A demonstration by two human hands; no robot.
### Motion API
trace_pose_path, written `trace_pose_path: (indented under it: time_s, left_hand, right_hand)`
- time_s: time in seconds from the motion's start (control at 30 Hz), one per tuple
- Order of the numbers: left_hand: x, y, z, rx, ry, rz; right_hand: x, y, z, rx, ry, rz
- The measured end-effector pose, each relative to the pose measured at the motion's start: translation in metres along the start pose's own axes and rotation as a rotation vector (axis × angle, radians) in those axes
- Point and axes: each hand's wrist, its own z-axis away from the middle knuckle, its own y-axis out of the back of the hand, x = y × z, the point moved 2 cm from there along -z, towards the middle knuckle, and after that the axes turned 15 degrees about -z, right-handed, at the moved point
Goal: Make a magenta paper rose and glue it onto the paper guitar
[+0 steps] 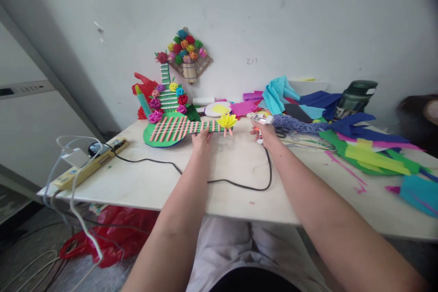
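A green paper guitar craft (171,128) with pink strips and paper roses lies at the table's far side. My left hand (201,138) rests on its striped neck, just left of a yellow paper flower (227,121) at the neck's end. My right hand (263,133) grips a white glue gun (260,119), its nozzle pointing left toward the yellow flower. The gun's black cord (239,185) loops across the table.
A power strip (89,164) with plugs sits at the left table edge. Heaps of coloured paper (362,146) cover the right side, with a dark green bottle (354,98) behind. A paper flower bouquet (186,57) hangs on the wall. A red bag (109,237) lies on the floor.
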Motion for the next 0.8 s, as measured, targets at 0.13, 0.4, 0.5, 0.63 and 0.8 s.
trace_pose_path:
  time_s: [0.13, 0.4, 0.5, 0.63, 0.8]
  left_hand:
    - [-0.001, 0.001, -0.002, 0.029, -0.044, -0.045]
    - [0.003, 0.0, 0.002, -0.121, -0.07, -0.018]
    - [0.004, -0.001, 0.004, -0.144, -0.052, -0.006]
    - [0.004, -0.002, 0.004, -0.164, -0.044, 0.011]
    - [0.004, -0.004, 0.004, -0.166, -0.05, 0.002]
  right_hand:
    - [0.002, -0.006, 0.004, -0.025, -0.006, 0.036]
    - [0.007, -0.02, 0.011, -0.038, -0.019, 0.0]
    - [0.01, -0.024, 0.014, -0.018, -0.121, -0.093]
    - [0.011, -0.031, 0.02, -0.042, -0.184, -0.165]
    - [0.015, -0.036, 0.023, -0.073, -0.22, -0.232]
